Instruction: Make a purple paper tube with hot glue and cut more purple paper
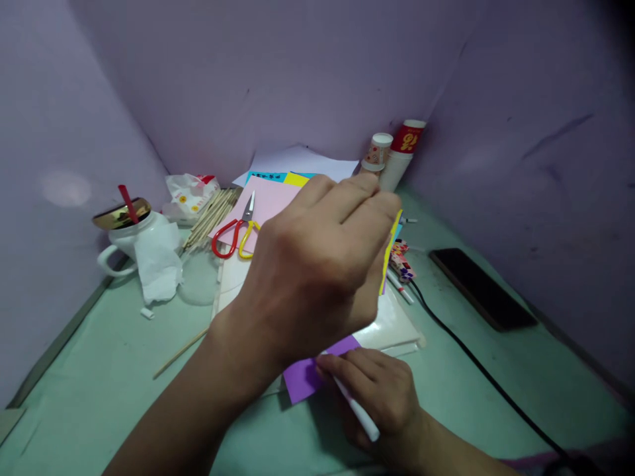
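My right hand (384, 383) is closed around a white pen (361, 413). The pen's upper end points down toward the bottom of the view, and its other end is over a purple piece of paper (300, 382). Raised in front of the camera, my left hand (322, 258) has its fingers curled; what they hold, if anything, is hidden behind the hand. Just past its fingertips shows a yellow paper edge (389, 254), and I cannot tell whether the hand touches it. Under both hands lies a white glossy book or folder (397, 324), partly covered.
Scissors (248, 215) with red and yellow handles lie on pink paper (270, 192). Wooden sticks (211, 218), a white mug (136, 241) and a loose stick (181, 354) are left. Paper cups (397, 165), a phone (481, 287) and a black cable (476, 363) are right.
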`<state>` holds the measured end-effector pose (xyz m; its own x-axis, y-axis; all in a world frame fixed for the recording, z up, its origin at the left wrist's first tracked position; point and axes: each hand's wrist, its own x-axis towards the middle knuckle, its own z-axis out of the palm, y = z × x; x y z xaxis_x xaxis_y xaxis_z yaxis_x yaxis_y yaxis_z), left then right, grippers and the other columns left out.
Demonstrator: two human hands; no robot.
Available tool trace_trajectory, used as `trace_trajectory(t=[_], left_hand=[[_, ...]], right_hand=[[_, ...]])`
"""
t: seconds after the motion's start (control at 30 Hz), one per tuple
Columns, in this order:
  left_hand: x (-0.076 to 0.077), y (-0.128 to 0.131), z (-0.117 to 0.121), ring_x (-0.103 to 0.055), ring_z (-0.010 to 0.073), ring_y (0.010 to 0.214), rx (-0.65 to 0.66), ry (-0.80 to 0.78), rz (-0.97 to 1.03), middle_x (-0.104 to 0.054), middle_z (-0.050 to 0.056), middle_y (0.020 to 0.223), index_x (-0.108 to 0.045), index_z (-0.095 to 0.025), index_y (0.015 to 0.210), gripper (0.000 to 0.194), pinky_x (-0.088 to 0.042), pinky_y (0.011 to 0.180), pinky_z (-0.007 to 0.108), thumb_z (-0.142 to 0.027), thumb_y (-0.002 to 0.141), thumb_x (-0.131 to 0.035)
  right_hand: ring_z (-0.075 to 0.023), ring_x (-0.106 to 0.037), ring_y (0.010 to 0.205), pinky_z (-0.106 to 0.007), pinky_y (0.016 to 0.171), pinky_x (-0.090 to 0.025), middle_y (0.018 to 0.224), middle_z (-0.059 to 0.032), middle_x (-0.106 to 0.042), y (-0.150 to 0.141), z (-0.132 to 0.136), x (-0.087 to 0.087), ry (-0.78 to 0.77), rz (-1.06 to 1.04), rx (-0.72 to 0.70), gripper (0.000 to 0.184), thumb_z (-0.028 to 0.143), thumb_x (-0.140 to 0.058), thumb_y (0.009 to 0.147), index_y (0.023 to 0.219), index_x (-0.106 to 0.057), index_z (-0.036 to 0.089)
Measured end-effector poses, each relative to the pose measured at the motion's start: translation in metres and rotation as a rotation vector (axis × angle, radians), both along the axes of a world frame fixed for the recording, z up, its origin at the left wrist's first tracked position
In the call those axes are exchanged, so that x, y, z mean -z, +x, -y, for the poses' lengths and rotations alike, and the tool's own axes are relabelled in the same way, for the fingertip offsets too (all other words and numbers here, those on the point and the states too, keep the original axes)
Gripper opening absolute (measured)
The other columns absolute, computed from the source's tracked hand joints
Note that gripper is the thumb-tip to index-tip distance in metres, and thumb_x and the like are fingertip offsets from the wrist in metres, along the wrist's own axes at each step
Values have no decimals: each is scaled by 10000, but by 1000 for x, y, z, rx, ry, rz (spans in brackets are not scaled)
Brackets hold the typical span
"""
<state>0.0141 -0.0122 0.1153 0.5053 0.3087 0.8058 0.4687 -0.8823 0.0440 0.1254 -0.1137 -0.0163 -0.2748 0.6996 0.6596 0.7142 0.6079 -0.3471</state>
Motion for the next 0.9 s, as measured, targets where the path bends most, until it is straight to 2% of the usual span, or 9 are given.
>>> trace_trajectory(t=[0.1, 0.23, 0.37, 0.53, 0.7, 0.8, 0.9], left_hand=[[-1, -1, 0, -628, 208, 988, 4, 5, -10, -652, -4, 1069, -597, -264, 955, 204, -543, 836, 380, -153, 836, -473], [-1, -2, -3, -625, 210, 1000, 52, 48, 2, -658, 17, 1088, -603, -253, 1008, 241, -535, 855, 370, -138, 821, -503], [-1, -2, -3, -632, 216, 977, 44, 62, -3, -659, 27, 1091, -609, -254, 1017, 243, -532, 840, 385, -146, 823, -510], [0, -1, -1, -636, 225, 960, 31, 74, 10, -664, 29, 1083, -613, -249, 1028, 261, -532, 819, 400, -141, 803, -536], [-1, -1, -4, -642, 232, 923, 44, 89, 14, -675, 31, 1060, -629, -257, 1025, 291, -534, 786, 410, -130, 773, -558], [0, 1, -4, -644, 239, 919, 51, 71, 22, -677, 21, 1058, -644, -289, 1023, 308, -531, 783, 409, -138, 770, -554], [-2, 1, -2, -633, 244, 949, 50, 48, 51, -674, 17, 1062, -648, -293, 1036, 326, -520, 826, 412, -138, 762, -565]], right_hand=[[-123, -551, 474, -238, 451, -420, 589, -26, -627, 8, 2, -4, -81, -160, 12, 180, 82, -548, 782, 931, -634, 135], [-105, -629, 525, -192, 496, -483, 659, -16, -696, 22, 0, -13, -217, -345, 49, 121, 104, -595, 777, 848, -671, 166], [-92, -579, 424, -179, 397, -445, 598, 7, -689, 37, -4, -13, -346, -441, 130, 67, 172, -622, 776, 776, -688, 180], [-114, -584, 439, -192, 386, -445, 556, -1, -675, 48, -11, -8, -459, -586, 183, 84, 231, -639, 766, 729, -695, 181], [-118, -572, 446, -199, 386, -433, 530, -15, -654, 48, -15, -13, -555, -740, 210, 128, 276, -656, 740, 679, -683, 167], [-109, -534, 411, -200, 377, -416, 482, -1, -609, 50, -16, -17, -574, -795, 265, 161, 309, -664, 731, 667, -673, 161], [-109, -515, 411, -210, 395, -414, 462, 10, -573, 55, -18, -14, -497, -870, 345, 207, 348, -653, 749, 660, -652, 161]])
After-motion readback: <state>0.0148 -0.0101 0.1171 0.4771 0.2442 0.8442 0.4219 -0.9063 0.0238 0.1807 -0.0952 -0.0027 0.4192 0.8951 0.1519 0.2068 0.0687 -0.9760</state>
